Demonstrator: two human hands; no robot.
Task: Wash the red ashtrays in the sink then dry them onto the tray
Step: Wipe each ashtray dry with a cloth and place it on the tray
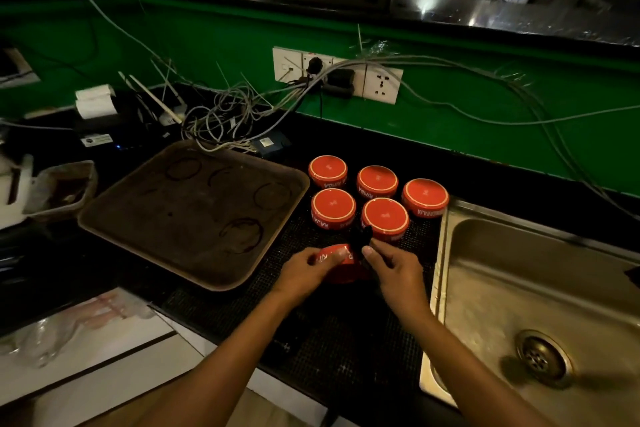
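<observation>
Several red ashtrays (pixel 377 180) with white lettering stand upside down in two rows on a black mesh mat (pixel 339 333). My left hand (pixel 304 274) grips one more red ashtray (pixel 341 265) just above the mat, tilted on its side. My right hand (pixel 394 270) pinches a dark cloth (pixel 362 236) against that ashtray's right side. The brown tray (pixel 194 215) lies to the left with ring stains and nothing on it. The steel sink (pixel 540 295) is at the right, its drain (pixel 542 359) visible.
A tangle of cables (pixel 221 114) and a wall socket strip (pixel 337 74) sit behind the tray on the green wall. A small container (pixel 64 189) stands left of the tray. A white counter surface (pixel 104 350) lies at the lower left.
</observation>
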